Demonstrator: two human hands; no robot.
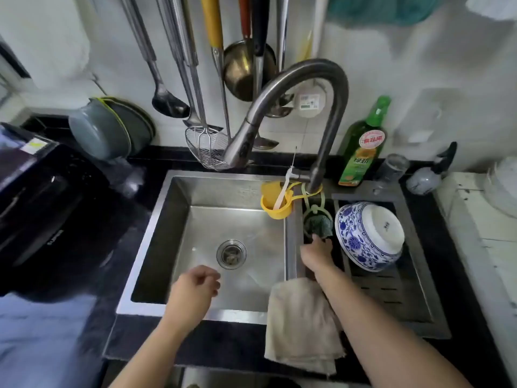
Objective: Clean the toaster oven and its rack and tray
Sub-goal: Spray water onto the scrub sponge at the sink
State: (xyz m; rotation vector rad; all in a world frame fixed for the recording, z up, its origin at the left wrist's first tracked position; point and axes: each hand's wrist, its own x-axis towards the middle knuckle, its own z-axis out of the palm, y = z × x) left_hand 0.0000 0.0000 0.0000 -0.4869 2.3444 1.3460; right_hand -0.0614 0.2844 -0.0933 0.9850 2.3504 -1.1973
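Observation:
The black toaster oven stands on the dark counter at the far left, blurred. A green scouring pad sits in a pale green holder that hangs from the faucet base, right of the sink basin. My right hand reaches over the sink divider and its fingertips pinch the pad's lower edge. Over the front of the steel sink, my left hand hovers with fingers loosely curled and holds nothing. No rack or tray is in view.
The curved faucet arches over the sink. A yellow cup hangs by it. A beige cloth drapes over the divider. A blue-and-white bowl lies upturned on the drain rack. A green bottle stands behind; utensils hang on the wall.

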